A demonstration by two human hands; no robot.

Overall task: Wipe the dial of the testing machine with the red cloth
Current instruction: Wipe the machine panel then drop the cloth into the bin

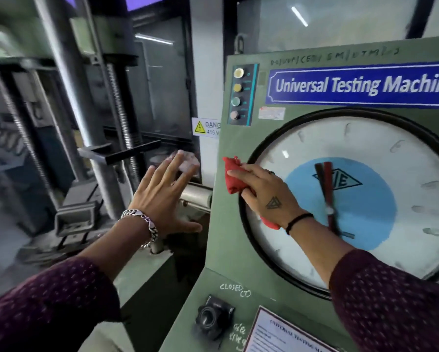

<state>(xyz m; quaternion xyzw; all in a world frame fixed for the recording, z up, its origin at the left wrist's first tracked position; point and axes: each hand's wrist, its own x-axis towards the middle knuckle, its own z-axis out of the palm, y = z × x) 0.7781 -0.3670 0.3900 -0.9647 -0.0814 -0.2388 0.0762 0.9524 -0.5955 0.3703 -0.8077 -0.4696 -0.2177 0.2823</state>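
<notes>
A: Nearest bits?
B: Two maroon dotted sleeves [396,303] at bottom. Black knob [211,318] low on the green cabinet [241,265], chalked "CLOSED (T)" above it, printed card [279,334] just right of it.

A: Left hand?
B: Left hand [162,196] spread wide, fingers fanned, holding nothing. In the air off the cabinet's left edge, touching nothing visible. Chain bracelet [143,226] on the wrist.

A: Right hand?
B: Right hand [262,191] flat, palm down on the cloth [232,177], pressing it on the dial's left edge. Fingers laid over the cloth, not curled round it. Black band on the wrist, triangle tattoo on the back.

A: Cloth position?
B: Red, bunched. Straddles the black rim [248,235] on the left side, part on the glass, part on the green panel. Small red bit also showing under the wrist.

A: Dial?
B: Dial [403,158] large, white face, blue centre disc, red and black pointers hanging near straight down. Numerals too blurred to read.

A: Further back?
B: Blue "Universal Testing Machine" plate [360,85] above the dial, column of four round buttons [237,94] left of it. Yellow danger label [205,127] behind the cabinet. Far left: steel columns and threaded screws [123,107] of the load frame, blurred.
</notes>
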